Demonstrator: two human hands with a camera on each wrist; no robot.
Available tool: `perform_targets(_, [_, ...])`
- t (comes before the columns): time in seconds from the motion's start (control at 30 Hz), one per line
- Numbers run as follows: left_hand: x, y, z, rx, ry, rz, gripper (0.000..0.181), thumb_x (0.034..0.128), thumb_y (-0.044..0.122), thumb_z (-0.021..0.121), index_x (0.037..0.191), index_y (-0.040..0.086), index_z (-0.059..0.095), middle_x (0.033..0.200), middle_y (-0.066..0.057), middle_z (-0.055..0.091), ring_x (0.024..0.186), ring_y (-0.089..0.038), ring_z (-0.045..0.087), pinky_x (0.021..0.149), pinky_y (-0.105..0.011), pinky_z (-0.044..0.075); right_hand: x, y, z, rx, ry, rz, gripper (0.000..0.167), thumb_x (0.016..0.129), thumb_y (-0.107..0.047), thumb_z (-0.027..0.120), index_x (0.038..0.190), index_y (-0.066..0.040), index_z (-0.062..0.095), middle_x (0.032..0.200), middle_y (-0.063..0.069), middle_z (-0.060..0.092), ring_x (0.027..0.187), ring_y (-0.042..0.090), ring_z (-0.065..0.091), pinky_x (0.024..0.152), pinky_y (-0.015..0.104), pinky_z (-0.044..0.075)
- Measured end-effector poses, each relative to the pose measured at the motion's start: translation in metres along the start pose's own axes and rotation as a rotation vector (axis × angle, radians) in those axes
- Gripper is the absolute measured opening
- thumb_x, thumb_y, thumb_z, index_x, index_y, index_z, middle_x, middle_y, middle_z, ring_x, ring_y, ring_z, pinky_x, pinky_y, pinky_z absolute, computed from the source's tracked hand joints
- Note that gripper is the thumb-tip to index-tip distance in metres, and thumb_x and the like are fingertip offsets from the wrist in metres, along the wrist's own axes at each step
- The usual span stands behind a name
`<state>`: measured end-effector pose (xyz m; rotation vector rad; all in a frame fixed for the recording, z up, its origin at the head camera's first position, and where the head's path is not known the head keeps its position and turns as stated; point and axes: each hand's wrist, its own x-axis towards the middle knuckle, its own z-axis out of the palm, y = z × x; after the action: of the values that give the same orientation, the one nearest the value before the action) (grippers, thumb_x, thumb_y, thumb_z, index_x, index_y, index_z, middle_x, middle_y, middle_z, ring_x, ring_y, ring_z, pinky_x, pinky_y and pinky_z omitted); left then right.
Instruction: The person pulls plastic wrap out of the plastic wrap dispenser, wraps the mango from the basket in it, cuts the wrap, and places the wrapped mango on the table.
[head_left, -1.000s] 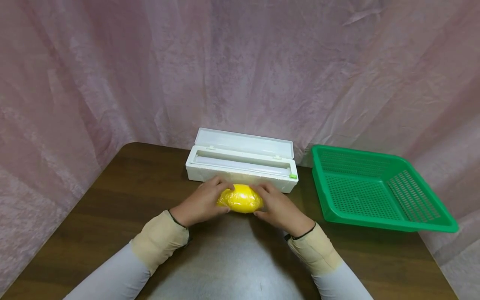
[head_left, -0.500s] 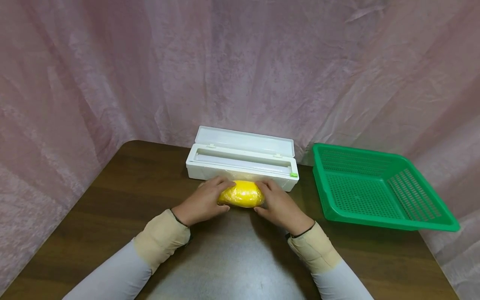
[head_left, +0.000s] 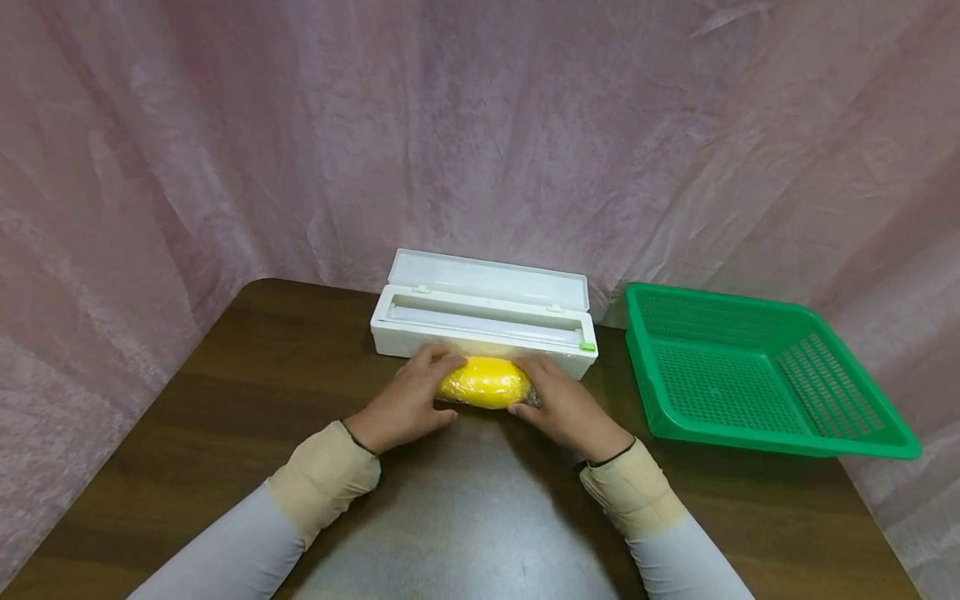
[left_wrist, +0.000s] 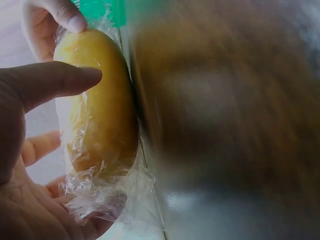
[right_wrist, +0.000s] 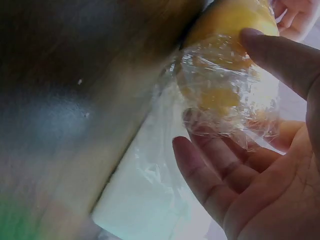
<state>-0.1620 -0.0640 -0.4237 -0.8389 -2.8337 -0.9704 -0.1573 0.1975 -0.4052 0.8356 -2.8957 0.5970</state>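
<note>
An oblong yellow fruit (head_left: 486, 383), wrapped in shiny clear cling film, lies crosswise just in front of a white cling film dispenser (head_left: 399, 342). My left hand (head_left: 408, 398) holds its left end, the thumb on the near side. Around the right end, my right hand (head_left: 567, 408) grips in the same way. Loose crumpled film (left_wrist: 97, 200) bunches at the left end, by the left fingers. More wrinkled film (right_wrist: 220, 100) gathers at the right end. The dispenser's lid is raised, and a film roll (head_left: 480, 320) shows inside. The fruit's underside is hidden.
A green plastic basket (head_left: 750, 448) with perforated walls stands to the right of the dispenser. A small green slider (head_left: 587, 346) sits at the dispenser's right end. Behind the brown wooden table (head_left: 247, 383) hangs a pink curtain (head_left: 495, 125).
Both hands have shifted the wrapped fruit slightly away from me, closer to the dispenser, and it seems to have turned a little. Crumpled film now shows at its right end.
</note>
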Motion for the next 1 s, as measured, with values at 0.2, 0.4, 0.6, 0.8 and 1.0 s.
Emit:
perform_targets(0.2, [0.0014,-0.0038,0.0002,-0.007,0.060,-0.014,0.068,0.0790,0.012,0.085,0.139,0.009,0.054,0.139,-0.018,0.046,0.128,-0.034,0.049,0.107,-0.052,0.041,-0.0003,0.0016,-0.0013,0.084,0.017,0.005,0.060,0.091,-0.021,0.076,0.140,0.001,0.049,0.135,0.020,0.058,0.125,0.032,0.058,0.106,0.048,0.047])
perform_targets(0.4, [0.0024,-0.0049,-0.0033,-0.017,0.081,-0.047,0.063,0.0849,0.014,0.080,0.141,0.008,0.053,0.140,-0.018,0.048,0.132,-0.034,0.049,0.108,-0.054,0.039,-0.0003,0.0033,-0.0017,0.104,0.006,0.024,0.059,0.095,-0.021,0.071,0.145,-0.001,0.047,0.141,0.021,0.055,0.130,0.034,0.055,0.108,0.050,0.045])
perform_targets(0.6, [0.0030,-0.0085,-0.0036,-0.050,0.100,-0.106,0.059,0.0913,0.020,0.074,0.144,0.008,0.050,0.140,-0.017,0.048,0.132,-0.032,0.048,0.109,-0.053,0.039,0.0004,0.0038,-0.0001,0.150,0.011,0.016,0.055,0.097,-0.020,0.068,0.144,0.001,0.047,0.140,0.020,0.057,0.128,0.034,0.055,0.110,0.051,0.043])
perform_targets(0.8, [0.0024,-0.0086,-0.0044,-0.044,0.103,-0.113,0.055,0.0905,0.020,0.075,0.140,0.008,0.054,0.139,-0.016,0.050,0.131,-0.032,0.048,0.108,-0.053,0.039,0.0012,0.0039,0.0001,0.185,0.025,0.005,0.051,0.096,-0.020,0.069,0.140,0.000,0.051,0.136,0.017,0.059,0.126,0.031,0.056,0.109,0.050,0.044])
perform_targets(1.0, [0.0026,-0.0055,-0.0052,-0.020,0.101,-0.098,0.066,0.0790,0.015,0.084,0.139,0.009,0.056,0.139,-0.016,0.050,0.130,-0.034,0.047,0.106,-0.053,0.038,0.0023,0.0005,-0.0019,0.167,0.044,-0.020,0.051,0.091,-0.022,0.076,0.135,-0.005,0.058,0.134,0.013,0.061,0.123,0.027,0.057,0.102,0.046,0.048])
